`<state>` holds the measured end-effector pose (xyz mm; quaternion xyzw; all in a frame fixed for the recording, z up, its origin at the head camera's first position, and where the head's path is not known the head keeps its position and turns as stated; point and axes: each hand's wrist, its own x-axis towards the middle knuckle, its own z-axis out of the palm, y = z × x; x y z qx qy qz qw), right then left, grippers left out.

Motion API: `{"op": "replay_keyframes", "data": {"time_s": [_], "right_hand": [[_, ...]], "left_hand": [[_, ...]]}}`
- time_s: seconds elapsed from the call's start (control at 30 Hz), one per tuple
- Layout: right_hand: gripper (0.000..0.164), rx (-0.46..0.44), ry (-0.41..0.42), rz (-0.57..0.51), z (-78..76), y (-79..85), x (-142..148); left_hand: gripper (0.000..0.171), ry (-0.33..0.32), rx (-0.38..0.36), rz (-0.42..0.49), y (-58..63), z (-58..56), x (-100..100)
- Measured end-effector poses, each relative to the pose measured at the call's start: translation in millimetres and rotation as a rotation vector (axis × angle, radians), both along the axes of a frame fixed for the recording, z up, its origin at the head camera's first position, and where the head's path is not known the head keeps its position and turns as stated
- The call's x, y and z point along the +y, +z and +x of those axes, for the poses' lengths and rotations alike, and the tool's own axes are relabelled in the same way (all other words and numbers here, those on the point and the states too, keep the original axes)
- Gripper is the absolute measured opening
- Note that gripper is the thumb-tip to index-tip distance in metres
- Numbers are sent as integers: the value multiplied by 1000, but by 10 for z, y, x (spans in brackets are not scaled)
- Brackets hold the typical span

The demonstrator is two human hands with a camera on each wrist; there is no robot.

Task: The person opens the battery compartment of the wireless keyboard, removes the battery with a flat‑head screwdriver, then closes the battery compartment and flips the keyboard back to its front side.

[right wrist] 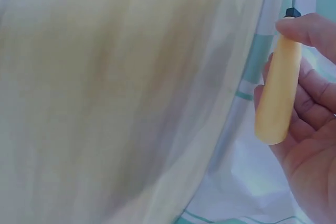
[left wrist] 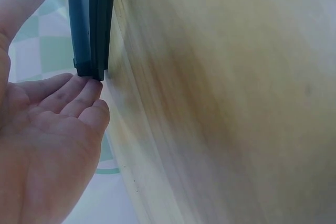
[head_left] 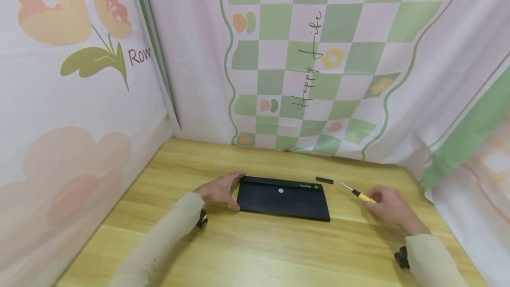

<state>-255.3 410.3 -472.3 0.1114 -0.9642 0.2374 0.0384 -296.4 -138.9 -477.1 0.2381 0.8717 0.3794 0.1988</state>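
Flat black panel (head_left: 283, 203) lies on the wooden table (head_left: 255, 251), in the middle of things as seen from here. At its left end is the person's left hand (head_left: 218, 191), the forearm in a pale sleeve (head_left: 159, 238) slanting up from the near left. Thumb and fingers are spread across that short end, gripping it between the near corner and the far one. From the head view you'd take the panel for a plain sheet; the left wrist view gives its thick, layered edge and the fingertips bent up against it. Only the head view shows the panel's face, with a round pale spot (head_left: 280, 191) and, towards the far right, a green label (head_left: 305, 186).

Just beyond the far right corner sits a small dark strip (head_left: 324, 180), apart from the panel. Next along comes a yellow-handled screwdriver (head_left: 365, 197), its shaft pointing left and away. The right hand (head_left: 389, 205) grasps it, wrist coming in from the near right. The head view has the whole metal shaft; the right wrist view has the handle down to its rounded butt, thumb pressed near the black collar, fingers curled behind.
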Motion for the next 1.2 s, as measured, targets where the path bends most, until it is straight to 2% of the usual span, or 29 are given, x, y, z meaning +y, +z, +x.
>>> {"op": "replay_keyframes", "data": {"time_s": [0.17,0.33,0.63,0.87,1.2], "right_hand": [[15,86,44,13,-3,119,-107],[17,133,90,39,-32,246,-252],[14,105,172,43,-120,466,-549],[13,127,228,77,-198,606,-734],[13,96,294,109,-289,707,-915]], "left_hand": [[121,-2,3,-11,6,-3,7],[122,0,0,-5,-10,-13,0],[121,0,2,-13,-5,-11,11],[121,3,-3,-15,1,-15,18],[121,17,-13,-7,6,-2,13]]}}
